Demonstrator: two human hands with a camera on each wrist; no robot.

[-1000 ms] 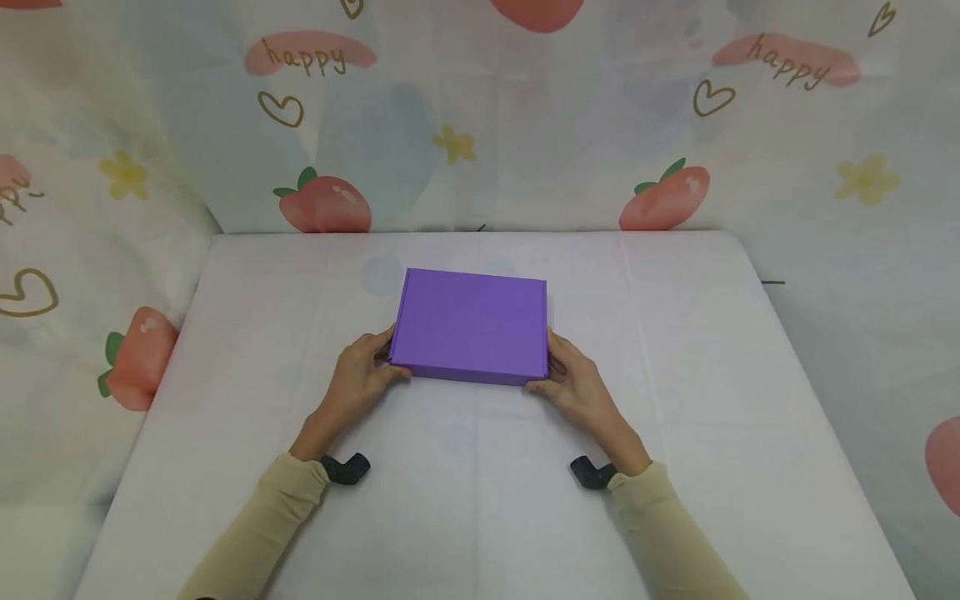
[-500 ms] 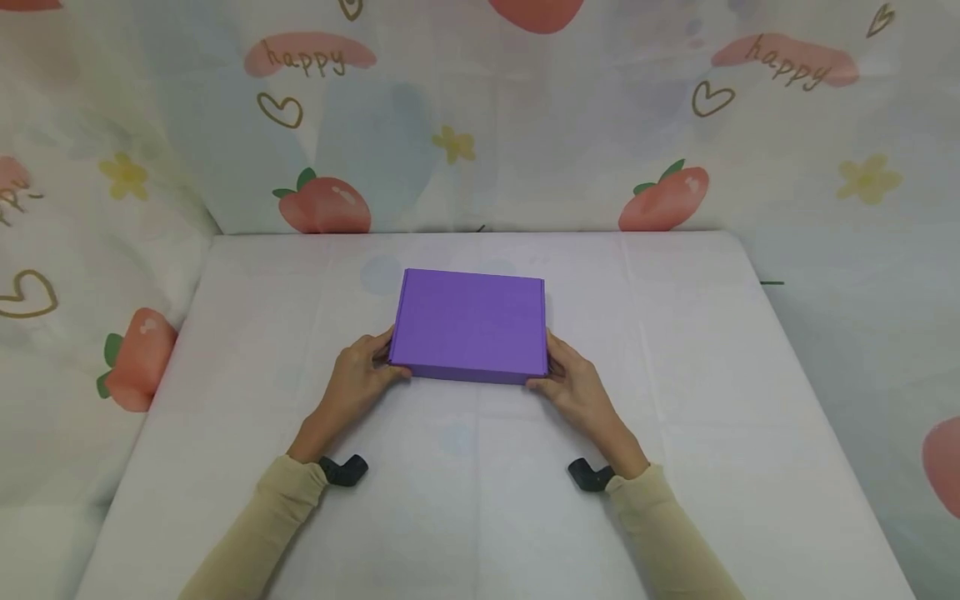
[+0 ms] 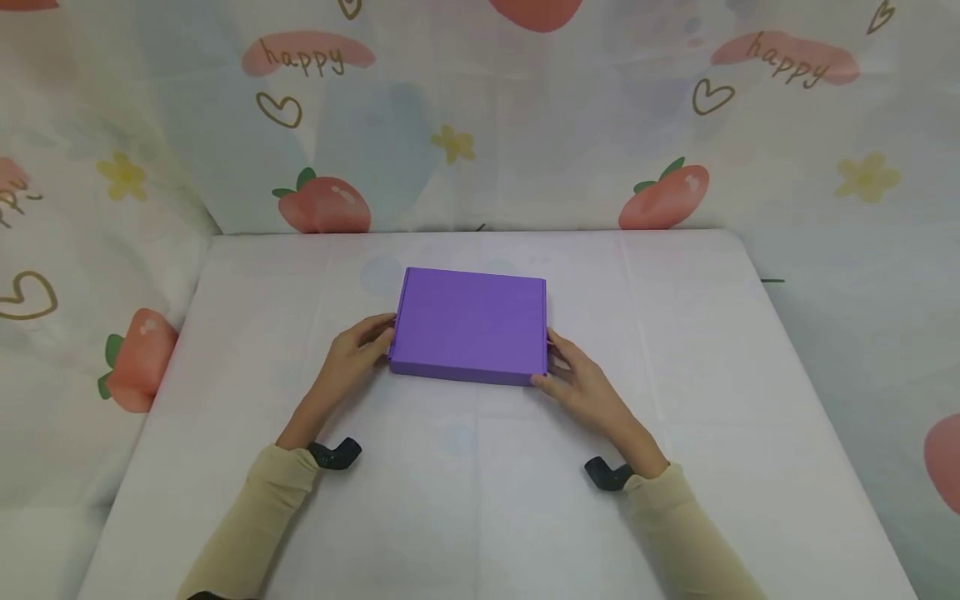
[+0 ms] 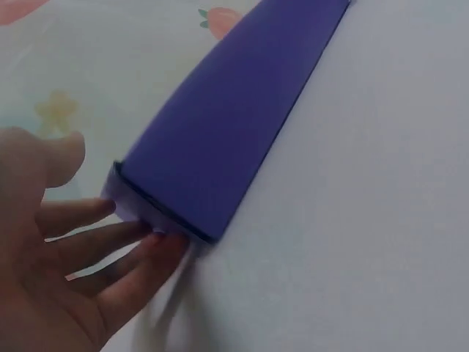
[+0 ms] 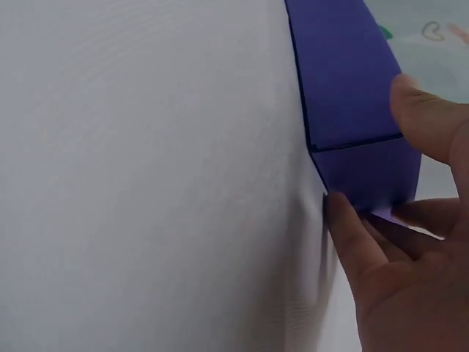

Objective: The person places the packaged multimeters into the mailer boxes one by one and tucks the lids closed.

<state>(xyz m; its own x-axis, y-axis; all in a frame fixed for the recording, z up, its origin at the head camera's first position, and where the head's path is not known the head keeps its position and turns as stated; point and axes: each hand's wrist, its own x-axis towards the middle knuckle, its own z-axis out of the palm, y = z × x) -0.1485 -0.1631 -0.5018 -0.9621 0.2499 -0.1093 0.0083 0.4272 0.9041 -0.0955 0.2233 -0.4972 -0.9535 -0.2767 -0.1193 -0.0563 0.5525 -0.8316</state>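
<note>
A closed purple cardboard box (image 3: 471,325) lies flat on the white-covered table, turned slightly. My left hand (image 3: 352,354) is at its left end. In the left wrist view, the fingertips (image 4: 172,246) touch the box's short side while the thumb (image 4: 66,158) is lifted away from it. At the box's near right corner is my right hand (image 3: 588,392). Its thumb (image 5: 410,95) lies at the front face and its fingers (image 5: 348,227) against the right side, holding the corner lightly. What is inside the box is hidden.
White cloth covers the table (image 3: 480,500). Behind and to the left hang printed curtains (image 3: 525,108) with fruit, flowers and hearts. Each wrist carries a black camera mount (image 3: 335,454), just past the cuffs of the pale sleeves (image 3: 251,517).
My left thumb has come off the box's front corner, and that hand has shifted slightly up and left. My right hand has eased a little to the right. The box stays about where it was.
</note>
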